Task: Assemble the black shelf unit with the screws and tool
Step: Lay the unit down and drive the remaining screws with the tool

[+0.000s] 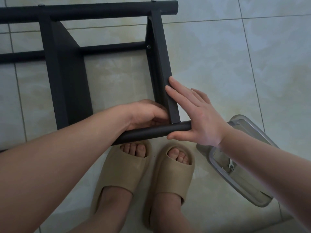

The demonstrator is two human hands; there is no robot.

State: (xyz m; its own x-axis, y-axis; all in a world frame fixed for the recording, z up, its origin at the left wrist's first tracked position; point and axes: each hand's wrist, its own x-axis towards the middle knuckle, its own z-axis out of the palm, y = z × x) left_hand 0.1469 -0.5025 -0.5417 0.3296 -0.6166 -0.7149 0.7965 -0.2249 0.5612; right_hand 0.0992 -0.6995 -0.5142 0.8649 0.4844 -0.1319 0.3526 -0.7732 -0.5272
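Head view looks straight down on the black shelf unit (67,78), which lies part-built on a pale tiled floor (235,64). Its nearest piece is a round black tube (151,132), and everything below is placed from that tube.

A flat side bar (161,56) rises from the tube's right end to a second, longer tube at the far edge of the frame. A screw head (148,46) shows on the bar's inner face, where a thin cross rod meets it. A wide black panel stands off to the left of the bar, its near end just beyond the tube.

The left hand (148,115) lies over the tube in the corner where the bar joins it. Its fingers are curled against the bar's inner side; whether they pinch anything there cannot be told. The right hand (198,118) is spread flat, fingers straight. Its fingertips press on the bar's outer face, its palm covers the tube's right end and its thumb lies along the tube's near side. The hands are apart, with the bar between them.

On the near side of the tube, two feet in beige slippers (124,169) stand on the floor. To the tube's right and nearer, a clear grey plastic tray (239,187) lies partly under the right forearm, with a small flat wrench (230,164) in it.
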